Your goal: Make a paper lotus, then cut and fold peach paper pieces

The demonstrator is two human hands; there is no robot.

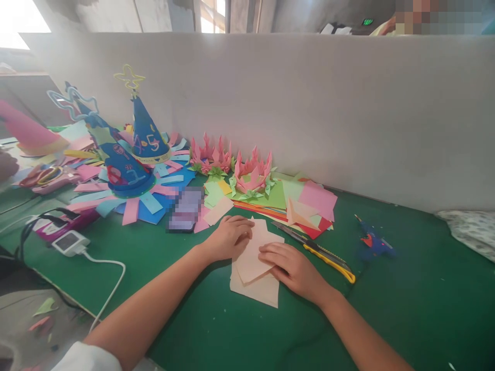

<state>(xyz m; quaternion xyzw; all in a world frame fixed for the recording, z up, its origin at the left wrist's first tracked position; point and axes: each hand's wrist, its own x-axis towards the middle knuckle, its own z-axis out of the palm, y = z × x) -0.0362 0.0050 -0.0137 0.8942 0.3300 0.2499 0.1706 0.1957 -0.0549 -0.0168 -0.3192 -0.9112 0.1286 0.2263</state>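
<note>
Pale peach paper squares lie stacked on the green table right in front of me. The top sheet is partly folded into a pointed shape. My left hand rests on its left edge with fingers curled down onto the paper. My right hand lies flat on the fold's right side, fingers pressed together and pointing left. Neither hand lifts the paper off the table.
A yellow utility knife lies just right of my right hand, a blue glue gun farther right. Coloured paper sheets, pink paper flowers and blue cone hats line the white partition. A phone and charger sit left.
</note>
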